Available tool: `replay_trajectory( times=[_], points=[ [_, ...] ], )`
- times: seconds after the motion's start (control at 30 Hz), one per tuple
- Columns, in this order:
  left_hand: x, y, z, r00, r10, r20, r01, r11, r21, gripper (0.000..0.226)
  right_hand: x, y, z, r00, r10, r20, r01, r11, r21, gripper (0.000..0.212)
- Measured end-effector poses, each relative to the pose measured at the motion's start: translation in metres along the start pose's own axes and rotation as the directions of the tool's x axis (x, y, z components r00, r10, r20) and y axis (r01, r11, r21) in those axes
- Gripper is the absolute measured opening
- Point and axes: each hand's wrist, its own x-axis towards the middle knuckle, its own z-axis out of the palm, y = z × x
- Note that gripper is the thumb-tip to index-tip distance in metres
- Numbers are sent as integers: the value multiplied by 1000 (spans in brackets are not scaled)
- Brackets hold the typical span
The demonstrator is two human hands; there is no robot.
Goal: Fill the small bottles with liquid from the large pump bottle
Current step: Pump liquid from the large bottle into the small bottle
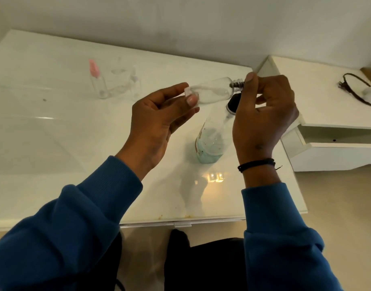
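Observation:
My left hand point(159, 118) pinches the base of a small clear bottle point(211, 91) held sideways above the white table point(54, 143). My right hand point(264, 114) grips the metal threaded cap end point(236, 84) of that bottle between thumb and fingers. Below them stands the large bottle point(211, 141) with pale blue liquid in its lower part; its dark pump top point(232, 103) is partly hidden behind my right hand. Three more small clear bottles stand at the back left: one with a pink cap point(97, 80), and two others point(135, 82) beside it.
A white drawer unit point(331, 141) with an open drawer stands right of the table. A black cable point(354, 89) lies on its top. A wall runs behind the table. My dark-clothed legs are below the table's near edge.

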Motion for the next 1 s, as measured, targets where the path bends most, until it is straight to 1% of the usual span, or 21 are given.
replay_trajectory(
  times=[0.13,0.27,0.4,0.53,0.63,0.8,0.9,1.0],
  points=[
    [-1,-3,1,1000,-10,17,10,1000,2,33,3,-1,-3,1000,-9,-19,9,1000,-7,26],
    [0,-1,0,1000,0,7,0,1000,-6,35,0,-3,-1,1000,6,25,-6,1000,2,25],
    [-1,-2,0,1000,4,15,-4,1000,1,33,3,-3,-5,1000,-21,8,21,1000,19,28],
    [0,0,-1,1000,12,-8,-12,1000,7,33,1,-4,-1,999,-10,41,10,1000,0,26],
    [-1,-2,0,1000,6,7,-6,1000,11,32,2,-4,-6,1000,-24,20,23,1000,19,26],
    [1,0,-2,1000,18,-16,-18,1000,16,32,0,-7,-3,998,-23,51,24,999,-26,25],
    [-1,-2,-1,1000,10,0,-10,1000,8,30,1,-5,-6,999,-36,19,37,999,-26,25],
    [1,-2,0,1000,18,-5,-18,999,29,34,3,-5,-2,999,-24,25,25,999,-21,24]
  ],
)
